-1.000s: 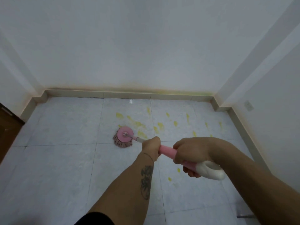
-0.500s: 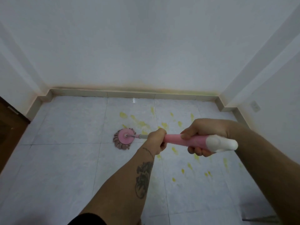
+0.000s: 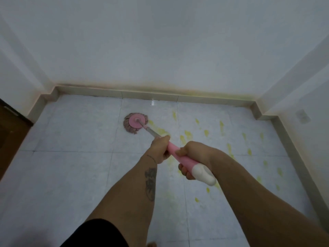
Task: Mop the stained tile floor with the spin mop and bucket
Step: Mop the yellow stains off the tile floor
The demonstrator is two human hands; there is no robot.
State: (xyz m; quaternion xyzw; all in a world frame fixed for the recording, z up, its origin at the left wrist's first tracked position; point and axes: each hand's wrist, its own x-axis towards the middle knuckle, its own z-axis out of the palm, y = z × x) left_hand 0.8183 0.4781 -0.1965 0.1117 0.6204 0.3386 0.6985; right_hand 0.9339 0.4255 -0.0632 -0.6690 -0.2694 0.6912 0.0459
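Note:
The spin mop has a round pink head [image 3: 136, 123] with brownish strands, resting flat on the pale tile floor [image 3: 71, 175] near the far wall. Its metal shaft runs back to a pink handle [image 3: 179, 155] with a white end cap [image 3: 204, 173]. My left hand [image 3: 160, 148] grips the handle's front part. My right hand [image 3: 193, 155] grips it just behind, close to the white cap. Yellow stains [image 3: 220, 127] are scattered over the tiles right of the mop head and under my arms. No bucket is in view.
White walls close the room at the back and on the right, with a grey skirting [image 3: 151, 95] along the floor. A dark wooden door [image 3: 10, 125] stands at the left edge. A wall socket [image 3: 302, 115] sits low on the right wall.
The mop head has slid away from me toward the back wall. Both hands moved forward with the handle, and the handle now points more steeply away.

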